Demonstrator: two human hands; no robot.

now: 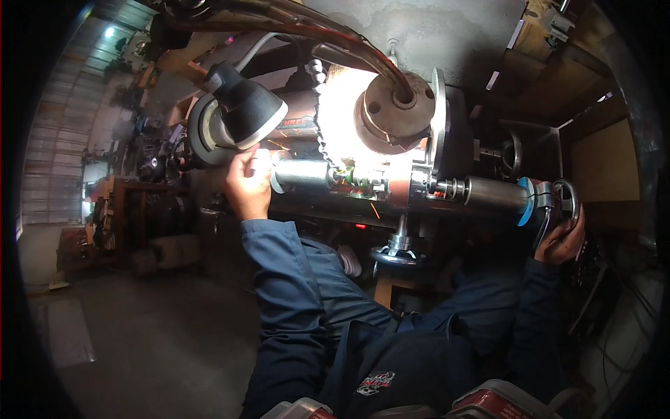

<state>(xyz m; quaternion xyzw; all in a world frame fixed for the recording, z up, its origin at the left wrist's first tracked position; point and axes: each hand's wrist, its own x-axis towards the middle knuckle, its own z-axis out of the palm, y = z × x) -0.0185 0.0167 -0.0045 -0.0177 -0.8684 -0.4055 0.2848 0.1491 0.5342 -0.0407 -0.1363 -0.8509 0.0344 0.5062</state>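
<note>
Grey floor (174, 335) is being left in shadow while a machine (296, 105) is being brightly lit. At its right end, beside a blue ring (523, 202), a metal handwheel (574, 202) is being grasped by the right hand (562, 241). Beside a silver cylinder (307, 173), whether anything is being gripped by the left hand (250, 187) cannot be told.

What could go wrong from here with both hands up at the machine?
1. The bare left hand is close beside the metal cylinder; if that turns, fingers could get caught.
2. Orange sparks fly near the cylinder and might burn bare skin or the blue sleeve.
3. The black lamp sits just above that hand, so an upward move might knock it.
</note>
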